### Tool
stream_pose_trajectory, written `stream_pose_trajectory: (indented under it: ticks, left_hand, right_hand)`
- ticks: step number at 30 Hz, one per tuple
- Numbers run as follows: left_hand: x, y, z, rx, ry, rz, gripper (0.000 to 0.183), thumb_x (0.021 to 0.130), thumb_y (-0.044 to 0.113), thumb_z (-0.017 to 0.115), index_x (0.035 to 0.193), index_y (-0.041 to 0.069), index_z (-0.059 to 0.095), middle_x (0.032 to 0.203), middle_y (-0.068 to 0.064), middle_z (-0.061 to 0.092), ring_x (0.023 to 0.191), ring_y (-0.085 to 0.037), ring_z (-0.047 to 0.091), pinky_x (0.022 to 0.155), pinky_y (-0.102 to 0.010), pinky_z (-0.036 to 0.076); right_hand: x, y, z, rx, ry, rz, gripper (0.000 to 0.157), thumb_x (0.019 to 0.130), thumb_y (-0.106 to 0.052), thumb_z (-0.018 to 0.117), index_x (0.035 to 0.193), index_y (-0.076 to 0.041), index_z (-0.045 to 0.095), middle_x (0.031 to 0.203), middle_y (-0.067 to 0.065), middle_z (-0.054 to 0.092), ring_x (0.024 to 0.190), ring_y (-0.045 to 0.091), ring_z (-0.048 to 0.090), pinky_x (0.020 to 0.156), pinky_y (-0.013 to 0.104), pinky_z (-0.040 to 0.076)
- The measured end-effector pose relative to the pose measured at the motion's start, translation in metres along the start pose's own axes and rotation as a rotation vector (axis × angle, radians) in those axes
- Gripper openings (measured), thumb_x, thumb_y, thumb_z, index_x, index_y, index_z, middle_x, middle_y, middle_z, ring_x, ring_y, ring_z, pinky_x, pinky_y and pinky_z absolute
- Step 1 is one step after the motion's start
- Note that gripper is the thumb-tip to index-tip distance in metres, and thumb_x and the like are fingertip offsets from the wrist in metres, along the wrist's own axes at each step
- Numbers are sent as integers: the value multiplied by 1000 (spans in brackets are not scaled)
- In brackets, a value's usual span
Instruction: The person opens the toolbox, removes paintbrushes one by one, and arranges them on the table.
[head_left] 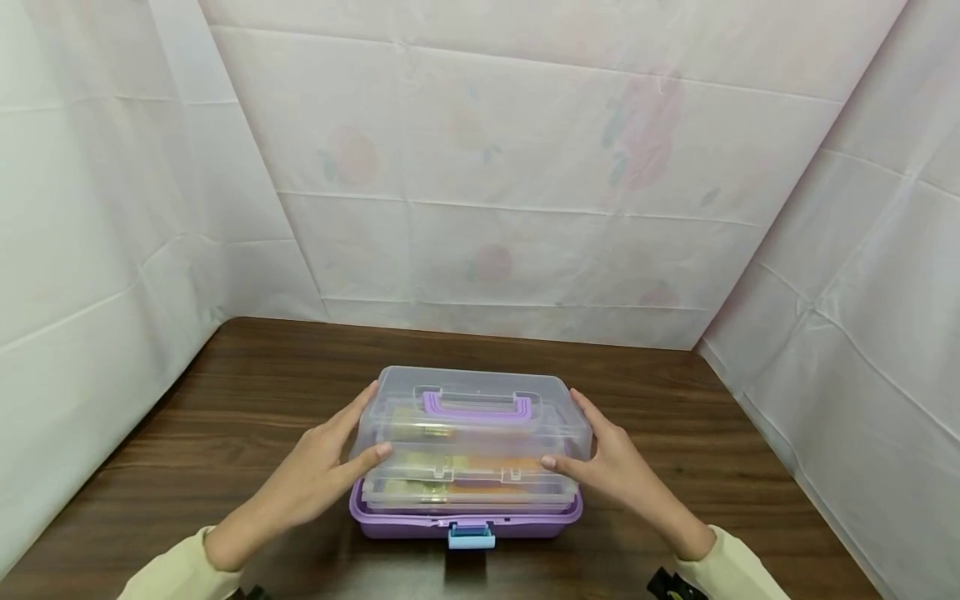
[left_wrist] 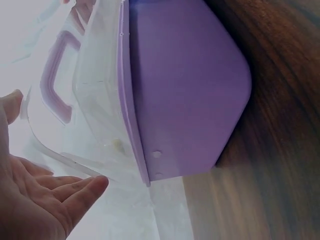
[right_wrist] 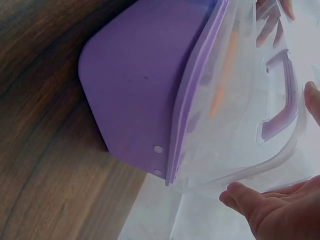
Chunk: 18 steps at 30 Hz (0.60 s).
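Observation:
A purple storage box [head_left: 517,527] with a translucent lid [head_left: 480,382] sits on the table. The lid tilts up at the front, above the purple rim, with its purple handle [head_left: 480,410] on top. My left hand [head_left: 322,471] holds the lid's left side, thumb over the front and fingers along the side. On the right side my right hand [head_left: 618,467] holds the lid in the same way. Below the lid, clear trays [head_left: 397,500] show brushes [head_left: 487,463] with pale bristles and orange handles. The blue latch [head_left: 471,537] hangs unfastened at the front.
The dark wood table [head_left: 247,400] reaches back to a white sheet [head_left: 480,167] with faint pink prints. White cloth also hangs along the left and right sides. Pale sleeves [head_left: 180,571] cover both forearms.

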<state>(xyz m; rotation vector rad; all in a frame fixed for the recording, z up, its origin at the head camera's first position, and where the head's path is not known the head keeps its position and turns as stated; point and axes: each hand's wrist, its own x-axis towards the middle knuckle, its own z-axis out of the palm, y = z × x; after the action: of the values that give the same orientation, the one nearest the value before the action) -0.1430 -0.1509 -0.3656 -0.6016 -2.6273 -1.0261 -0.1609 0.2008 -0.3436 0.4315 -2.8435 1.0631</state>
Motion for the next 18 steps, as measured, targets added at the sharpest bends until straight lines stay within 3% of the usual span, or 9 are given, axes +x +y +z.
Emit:
stream_pose_trajectory:
  ticks: [6, 9, 13, 16, 18]
  left_hand:
    - [4, 1, -1, -14, 1, -15, 67, 87, 37, 51, 141, 27, 13, 138, -11, 31, 110, -30, 46, 88, -52, 37]
    - [5, 3, -2, -12, 3, -30, 66, 88, 37, 50, 141, 27, 13, 132, -14, 41, 83, -21, 55, 82, -47, 41]
    - [8, 5, -3, 3, 8, -52, 64, 88, 38, 49, 141, 29, 14, 111, -8, 55, 52, -7, 35, 69, -33, 40]
    - [9, 6, -4, 11, 11, -74, 63, 88, 39, 48, 140, 32, 14, 81, -2, 53, 48, -6, 30, 60, -28, 38]
    - [10, 7, -5, 9, 18, -78, 62, 88, 40, 48, 140, 32, 14, 77, -1, 50, 52, -7, 35, 59, -28, 37]
  right_hand:
    - [4, -1, -3, -11, -10, 11, 99, 64, -53, 70, 140, -12, 21, 131, 19, 41, 98, 20, 49, 85, 42, 42]
    - [6, -1, -5, -1, -14, 22, 97, 64, -52, 70, 140, -14, 22, 127, 19, 45, 88, 18, 51, 79, 37, 44]
    - [8, -3, -7, 13, -22, 34, 95, 66, -52, 69, 140, -15, 22, 130, 16, 42, 98, 21, 51, 79, 38, 45]
    - [9, -4, -9, 3, -24, 36, 95, 66, -53, 68, 140, -14, 22, 135, 13, 38, 108, 26, 47, 82, 41, 44]
    - [11, -5, -10, -8, -24, 38, 95, 66, -53, 68, 140, -13, 22, 136, 12, 36, 111, 28, 45, 84, 43, 43]
